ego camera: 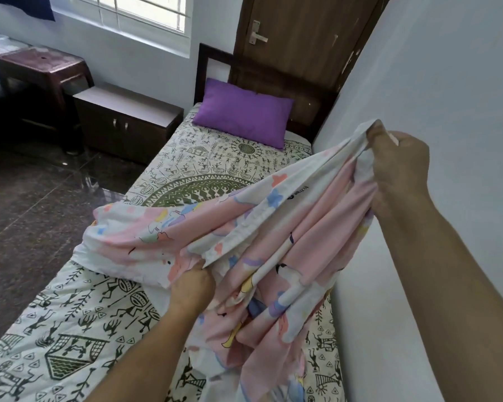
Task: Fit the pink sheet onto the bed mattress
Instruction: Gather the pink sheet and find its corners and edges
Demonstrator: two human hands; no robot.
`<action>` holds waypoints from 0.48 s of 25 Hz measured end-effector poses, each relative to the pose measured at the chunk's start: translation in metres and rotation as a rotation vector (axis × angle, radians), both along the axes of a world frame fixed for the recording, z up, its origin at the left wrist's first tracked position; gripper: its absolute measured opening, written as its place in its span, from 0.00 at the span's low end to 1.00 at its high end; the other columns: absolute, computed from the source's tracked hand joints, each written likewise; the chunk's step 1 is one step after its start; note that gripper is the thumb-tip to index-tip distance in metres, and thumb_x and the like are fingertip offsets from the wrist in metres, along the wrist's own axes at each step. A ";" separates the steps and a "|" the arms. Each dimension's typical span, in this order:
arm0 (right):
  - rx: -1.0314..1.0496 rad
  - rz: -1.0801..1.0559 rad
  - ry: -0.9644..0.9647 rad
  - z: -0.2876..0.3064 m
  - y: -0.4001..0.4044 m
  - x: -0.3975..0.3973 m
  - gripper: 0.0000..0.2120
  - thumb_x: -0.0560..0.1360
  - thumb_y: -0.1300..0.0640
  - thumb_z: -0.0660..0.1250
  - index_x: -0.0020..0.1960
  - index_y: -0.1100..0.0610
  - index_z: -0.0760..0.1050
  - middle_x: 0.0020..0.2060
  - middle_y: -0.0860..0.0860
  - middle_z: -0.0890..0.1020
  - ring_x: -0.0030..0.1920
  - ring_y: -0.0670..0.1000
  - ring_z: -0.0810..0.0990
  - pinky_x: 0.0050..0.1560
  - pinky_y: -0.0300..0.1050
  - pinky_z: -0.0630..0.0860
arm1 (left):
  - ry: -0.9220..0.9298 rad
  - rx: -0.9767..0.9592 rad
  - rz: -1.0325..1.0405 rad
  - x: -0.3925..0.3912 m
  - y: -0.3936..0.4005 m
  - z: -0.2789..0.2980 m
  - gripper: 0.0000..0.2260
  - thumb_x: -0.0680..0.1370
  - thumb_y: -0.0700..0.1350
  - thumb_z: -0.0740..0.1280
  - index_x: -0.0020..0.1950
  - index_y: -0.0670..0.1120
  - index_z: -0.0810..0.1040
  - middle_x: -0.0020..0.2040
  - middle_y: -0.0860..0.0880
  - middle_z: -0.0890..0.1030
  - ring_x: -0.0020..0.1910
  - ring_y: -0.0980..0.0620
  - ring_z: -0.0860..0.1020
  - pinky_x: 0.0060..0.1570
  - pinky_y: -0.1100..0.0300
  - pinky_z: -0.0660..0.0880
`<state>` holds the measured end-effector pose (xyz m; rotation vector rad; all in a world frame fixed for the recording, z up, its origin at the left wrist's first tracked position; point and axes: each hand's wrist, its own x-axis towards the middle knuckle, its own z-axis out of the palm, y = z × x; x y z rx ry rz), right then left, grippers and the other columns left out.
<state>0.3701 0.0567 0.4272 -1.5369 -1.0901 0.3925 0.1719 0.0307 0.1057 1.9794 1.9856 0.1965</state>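
head view: pink sheet (273,227) bunched, unspread on mattress (70,329)
right hand (398,169): pinches a raised edge
left hand (192,288): grips low fold
left: spreading, tucking

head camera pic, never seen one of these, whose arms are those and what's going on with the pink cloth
There is no machine here. A person wears one wide-angle camera on the head, so you look forward and down along their own two bare arms.

The right hand is raised and pinches a bunched white edge of the pink cartoon-print cotton sheet. The left hand, lower down, grips another part of the same sheet. The rest of it hangs and lies crumpled between them, not yet spread.

Below is a single bed already covered by a cream cloth with black and green folk figures. A purple rectangular pillow lies at the far end, before a brown wooden door.
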 end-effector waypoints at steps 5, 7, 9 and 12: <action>0.071 0.067 0.030 0.009 -0.002 -0.001 0.22 0.76 0.49 0.64 0.29 0.52 0.58 0.28 0.48 0.61 0.32 0.50 0.61 0.36 0.44 0.62 | 0.052 0.047 -0.080 0.017 0.001 0.007 0.20 0.78 0.47 0.59 0.69 0.45 0.69 0.62 0.45 0.76 0.51 0.42 0.80 0.45 0.53 0.78; 0.087 0.061 0.019 0.013 -0.003 0.002 0.21 0.76 0.48 0.64 0.30 0.52 0.59 0.29 0.51 0.62 0.34 0.52 0.62 0.37 0.46 0.63 | 0.068 0.084 -0.067 0.016 0.005 0.014 0.16 0.78 0.39 0.56 0.65 0.42 0.73 0.58 0.43 0.78 0.49 0.42 0.81 0.45 0.52 0.78; 0.082 0.045 0.038 0.015 -0.004 0.007 0.22 0.76 0.47 0.65 0.28 0.52 0.59 0.28 0.49 0.62 0.33 0.51 0.63 0.37 0.45 0.64 | 0.007 0.081 -0.035 0.007 0.007 0.014 0.16 0.79 0.47 0.59 0.63 0.41 0.72 0.59 0.42 0.76 0.51 0.41 0.80 0.46 0.52 0.76; 0.081 0.044 0.035 0.016 -0.005 0.009 0.21 0.76 0.47 0.64 0.30 0.52 0.61 0.31 0.51 0.64 0.34 0.51 0.64 0.37 0.45 0.65 | -0.022 0.055 -0.025 0.003 0.010 0.016 0.23 0.77 0.55 0.62 0.68 0.44 0.69 0.61 0.43 0.75 0.55 0.42 0.78 0.49 0.52 0.74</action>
